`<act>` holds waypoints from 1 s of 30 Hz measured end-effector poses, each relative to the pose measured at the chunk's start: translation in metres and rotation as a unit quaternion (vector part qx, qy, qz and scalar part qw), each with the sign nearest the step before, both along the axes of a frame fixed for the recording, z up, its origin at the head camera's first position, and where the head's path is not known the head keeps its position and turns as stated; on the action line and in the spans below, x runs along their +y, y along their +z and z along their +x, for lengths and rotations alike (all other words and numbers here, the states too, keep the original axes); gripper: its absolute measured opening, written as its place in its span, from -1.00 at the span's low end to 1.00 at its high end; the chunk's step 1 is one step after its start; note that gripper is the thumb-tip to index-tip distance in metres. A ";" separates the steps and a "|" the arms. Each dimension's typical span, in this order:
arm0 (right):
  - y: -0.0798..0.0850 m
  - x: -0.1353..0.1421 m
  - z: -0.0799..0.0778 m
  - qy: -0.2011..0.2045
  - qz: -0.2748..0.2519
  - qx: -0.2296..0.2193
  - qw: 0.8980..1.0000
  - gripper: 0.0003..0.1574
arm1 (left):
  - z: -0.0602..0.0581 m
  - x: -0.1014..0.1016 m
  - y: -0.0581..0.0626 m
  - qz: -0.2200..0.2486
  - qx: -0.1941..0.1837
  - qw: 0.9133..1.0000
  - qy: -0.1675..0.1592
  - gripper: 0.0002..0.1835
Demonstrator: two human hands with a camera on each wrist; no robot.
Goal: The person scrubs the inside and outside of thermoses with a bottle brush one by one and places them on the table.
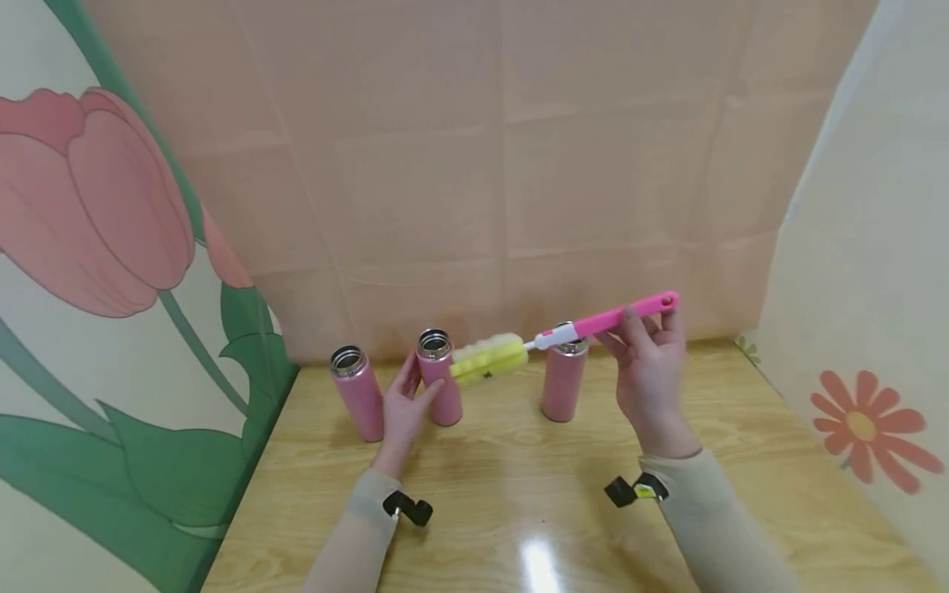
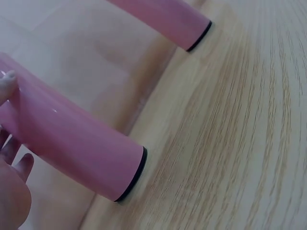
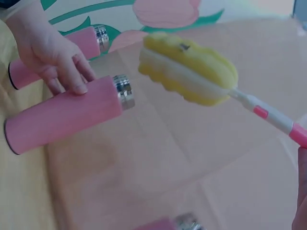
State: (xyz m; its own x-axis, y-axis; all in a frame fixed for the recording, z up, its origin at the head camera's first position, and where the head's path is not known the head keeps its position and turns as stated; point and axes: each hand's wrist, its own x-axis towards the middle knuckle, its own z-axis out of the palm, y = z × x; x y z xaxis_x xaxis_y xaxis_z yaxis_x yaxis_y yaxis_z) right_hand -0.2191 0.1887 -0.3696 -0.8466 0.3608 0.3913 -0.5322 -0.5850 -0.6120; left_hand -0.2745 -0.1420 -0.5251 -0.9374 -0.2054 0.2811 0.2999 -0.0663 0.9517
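Three pink bottles with silver rims and no lids stand on a wooden table. My left hand (image 1: 403, 416) grips the middle bottle (image 1: 447, 395) around its upper body; in the left wrist view its base rests on the wood. With my right hand (image 1: 652, 383) I pinch the pink handle of a bottle brush (image 1: 626, 315). The brush's yellow and white sponge head (image 3: 187, 69) points left, in the air beside the middle bottle's neck and outside its mouth. The left bottle (image 1: 361, 399) stands just beyond my left hand. Behind the brush handle stands the right bottle (image 1: 563, 383), its mouth partly covered.
A plain pinkish sheet (image 1: 504, 181) hangs behind the wooden table (image 1: 474, 494). Side walls carry a painted tulip (image 1: 96, 198) on the left and a red flower (image 1: 860, 427) on the right. Each wrist wears a small black camera mount.
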 end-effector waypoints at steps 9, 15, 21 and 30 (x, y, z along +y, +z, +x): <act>0.053 -0.055 -0.024 -0.033 0.135 0.113 0.984 -0.73 | -0.001 0.002 0.000 0.003 0.000 1.000 -0.014 -0.15; 0.071 -0.080 -0.038 -0.030 0.184 0.165 0.968 -0.73 | -0.003 0.000 -0.001 -0.003 -0.003 1.000 -0.010 -0.16; 0.080 -0.093 -0.048 -0.033 0.244 0.186 0.951 -0.74 | -0.006 0.001 -0.003 0.007 0.011 1.000 -0.020 -0.14; 0.092 -0.103 -0.051 -0.048 0.392 0.182 0.901 -0.65 | -0.003 0.000 -0.004 0.020 0.011 0.999 -0.040 -0.13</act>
